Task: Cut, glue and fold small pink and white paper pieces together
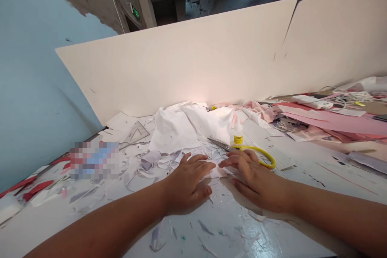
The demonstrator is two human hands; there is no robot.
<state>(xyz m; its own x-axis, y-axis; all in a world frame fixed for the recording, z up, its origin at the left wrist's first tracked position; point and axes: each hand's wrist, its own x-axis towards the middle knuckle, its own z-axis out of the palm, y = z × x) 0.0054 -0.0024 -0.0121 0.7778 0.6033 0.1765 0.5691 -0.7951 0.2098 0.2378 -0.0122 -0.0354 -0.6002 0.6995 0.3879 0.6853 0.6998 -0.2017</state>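
Note:
My left hand [192,181] is low over the white table, its fingers spread and stretched toward the middle. Opposite it, my right hand [255,177] has its fingers apart and slightly bent. Under and between the fingertips of both lies a small white piece of paper [215,172], partly hidden by the hands. Just beyond my right hand rest scissors with yellow handles [266,155], their blades pointing left. A small white glue bottle with a yellow label [238,135] stands upright behind them. Crumpled white cloth [178,127] is heaped farther back.
Paper scraps [151,161] litter the table, with a clear set square [136,134] at the left. A white power strip [313,102] with cables and pink sheets [341,121] lie on the right. A pale partition [193,64] closes off the back; a blue wall [39,80] stands left.

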